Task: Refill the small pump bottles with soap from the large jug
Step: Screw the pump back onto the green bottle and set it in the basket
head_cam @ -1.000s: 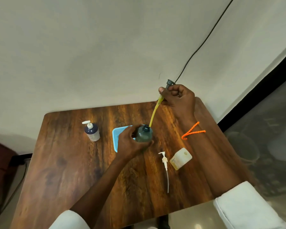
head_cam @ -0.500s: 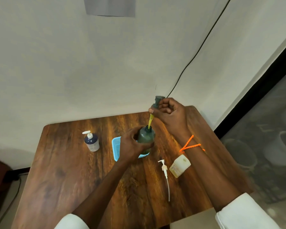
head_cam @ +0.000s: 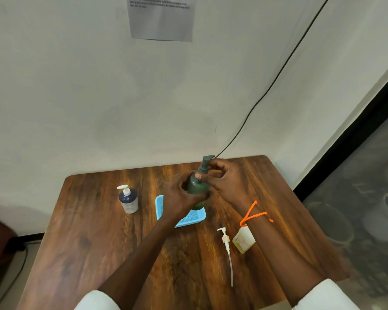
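A dark green pump bottle (head_cam: 197, 189) stands upright over the blue mesh tray (head_cam: 188, 218) in the middle of the table. My left hand (head_cam: 179, 198) grips its body from the left. My right hand (head_cam: 222, 180) pinches the collar of the green pump head (head_cam: 205, 164), which sits on the bottle's neck. A dark blue pump bottle (head_cam: 128, 199) with a white pump stands to the left. A loose white pump with its long tube (head_cam: 227, 249) lies on the table, next to a small yellowish bottle (head_cam: 243, 240) lying on its side. No large jug is in view.
The wooden table (head_cam: 99, 242) stands against a white wall. A black cable (head_cam: 267, 90) runs down the wall to the table's back edge. A printed sheet (head_cam: 160, 17) hangs on the wall. To the right lies a dark floor with pots.
My right hand has lowered the green pump, so its yellow tube has gone fully into the bottle and the head now sits on the neck. The camera has tilted up.
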